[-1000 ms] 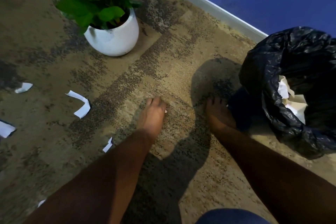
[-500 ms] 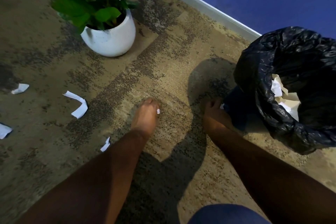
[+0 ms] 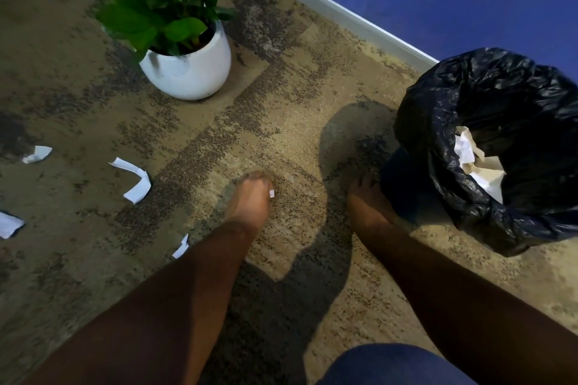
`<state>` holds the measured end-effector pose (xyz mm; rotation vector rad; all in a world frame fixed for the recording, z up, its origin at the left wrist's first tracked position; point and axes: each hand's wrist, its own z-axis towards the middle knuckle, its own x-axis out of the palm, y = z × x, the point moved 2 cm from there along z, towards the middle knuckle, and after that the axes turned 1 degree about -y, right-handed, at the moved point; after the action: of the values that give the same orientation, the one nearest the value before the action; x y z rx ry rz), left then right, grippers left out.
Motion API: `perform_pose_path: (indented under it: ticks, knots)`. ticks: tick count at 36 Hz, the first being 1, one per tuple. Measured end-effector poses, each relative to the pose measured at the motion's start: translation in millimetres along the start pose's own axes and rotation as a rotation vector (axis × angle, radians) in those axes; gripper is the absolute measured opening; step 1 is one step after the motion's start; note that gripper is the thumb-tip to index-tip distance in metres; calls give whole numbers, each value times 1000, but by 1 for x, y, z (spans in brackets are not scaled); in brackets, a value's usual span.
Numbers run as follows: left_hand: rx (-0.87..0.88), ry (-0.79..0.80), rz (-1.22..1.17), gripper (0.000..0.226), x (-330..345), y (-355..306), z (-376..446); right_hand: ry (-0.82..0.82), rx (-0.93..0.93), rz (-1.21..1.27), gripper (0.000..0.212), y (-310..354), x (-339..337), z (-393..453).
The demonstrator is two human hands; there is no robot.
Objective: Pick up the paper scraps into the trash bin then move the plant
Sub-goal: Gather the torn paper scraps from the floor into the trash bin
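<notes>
Paper scrap (image 3: 271, 193): now pinched off carpet by curled left hand (image 3: 250, 200); right hand (image 3: 366, 200) grip cannot be told; binning pending.

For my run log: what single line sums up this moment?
left hand: pinches small white paper scrap | right hand: by black-bagged trash bin | white-potted green plant: unmoved

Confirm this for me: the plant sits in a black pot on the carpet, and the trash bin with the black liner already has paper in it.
Not quite. The head view shows the plant in a white pot, not a black one. The rest holds: it sits on the carpet, and the trash bin with the black liner already has paper in it.
</notes>
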<state>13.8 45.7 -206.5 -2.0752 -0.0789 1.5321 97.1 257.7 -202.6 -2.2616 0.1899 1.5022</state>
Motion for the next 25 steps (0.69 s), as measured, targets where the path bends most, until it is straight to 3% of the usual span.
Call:
perform_pose_path:
  ticks: [3, 8, 12, 16, 25]
  knots:
    - [-50, 6, -16, 24, -1, -7, -1, 84, -67, 159, 57, 6, -9, -4]
    - [-81, 35, -83, 29, -9, -24, 6, 57, -278, 316, 53, 18, -30, -12]
    - [-72, -4, -106, 18, -24, -43, 8, -95, -287, 383, 37, 26, -51, -16]
    - [-25, -106, -141, 15, -51, -70, 12, -211, -282, 433, 36, 24, -83, -20]
    - [123, -301, -364, 23, -113, -169, 21, -639, -222, 454, 29, -17, -183, -30]
